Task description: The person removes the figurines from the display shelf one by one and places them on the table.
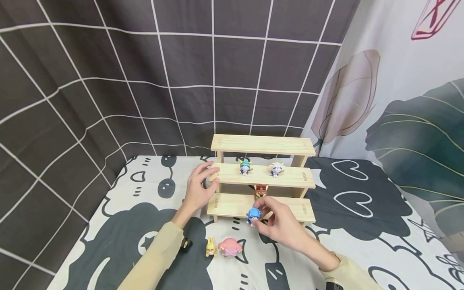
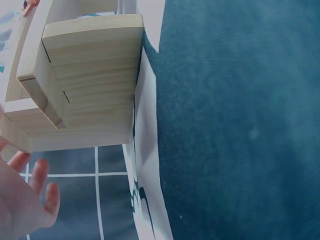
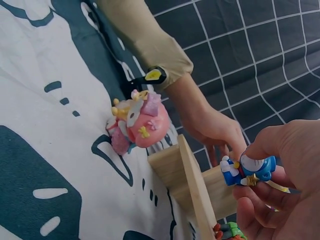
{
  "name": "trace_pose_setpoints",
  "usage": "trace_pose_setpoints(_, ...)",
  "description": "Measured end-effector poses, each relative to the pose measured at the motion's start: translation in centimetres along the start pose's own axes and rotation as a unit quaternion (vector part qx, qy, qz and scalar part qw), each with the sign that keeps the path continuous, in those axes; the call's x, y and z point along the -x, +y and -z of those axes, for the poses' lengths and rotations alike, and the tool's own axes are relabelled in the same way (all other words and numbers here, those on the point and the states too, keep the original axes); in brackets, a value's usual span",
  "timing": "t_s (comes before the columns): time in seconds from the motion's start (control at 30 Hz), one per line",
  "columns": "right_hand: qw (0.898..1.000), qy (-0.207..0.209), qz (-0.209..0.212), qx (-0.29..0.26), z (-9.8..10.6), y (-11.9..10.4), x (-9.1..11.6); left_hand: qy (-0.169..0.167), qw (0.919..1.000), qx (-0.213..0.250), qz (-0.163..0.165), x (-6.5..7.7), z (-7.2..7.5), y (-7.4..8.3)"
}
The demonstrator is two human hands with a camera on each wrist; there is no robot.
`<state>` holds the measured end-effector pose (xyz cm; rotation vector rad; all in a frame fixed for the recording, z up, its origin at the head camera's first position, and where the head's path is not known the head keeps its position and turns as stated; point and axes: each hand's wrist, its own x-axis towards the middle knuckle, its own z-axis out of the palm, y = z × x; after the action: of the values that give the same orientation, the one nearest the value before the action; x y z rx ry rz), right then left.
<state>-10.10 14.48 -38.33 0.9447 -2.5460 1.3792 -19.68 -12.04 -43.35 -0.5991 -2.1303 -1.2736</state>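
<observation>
In the head view my right hand (image 1: 280, 221) pinches a small blue cartoon figurine (image 1: 253, 216) between thumb and fingers, in front of the bottom tier of a three-tier wooden display shelf (image 1: 232, 204). The right wrist view shows the figurine's white face and a gold star (image 3: 252, 179) on it. My left hand (image 1: 198, 187) grips the left end of the middle tier, its other fingers spread loosely behind. On that tier stand a teal-capped figurine (image 1: 245, 167) and a white-capped figurine (image 1: 276, 169). A fox figurine (image 1: 260, 191) stands on the bottom tier, partly behind my right hand.
A yellow rabbit figurine (image 1: 211, 247) and a pink figurine (image 1: 230, 247) are on the patterned sheet (image 1: 261, 262) in front of the shelf. Behind the shelf hangs a dark grid-patterned curtain (image 1: 188, 60). A pale leaf-print curtain (image 1: 391, 100) hangs on the right.
</observation>
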Motion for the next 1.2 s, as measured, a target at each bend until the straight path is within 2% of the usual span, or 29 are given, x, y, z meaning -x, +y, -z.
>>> trace_pose_setpoints(0.33, 1.000, -0.001, 0.011, -0.009, -0.6, 0.2, 0.7, 0.009, 0.9999, -0.002, -0.014, 0.1, 0.1, -0.1)
trace_pose_setpoints(1.0, 0.999, -0.025, -0.025, -0.016, -1.4, 0.3, 1.9, 0.007, 0.9998, 0.004, -0.018, -0.1, 0.0, 0.0)
trace_pose_setpoints(1.2, 0.999, -0.024, -0.011, -0.023, -1.7, 0.7, 2.4, 0.011, 0.9996, 0.003, -0.025, -0.1, -0.1, -0.2)
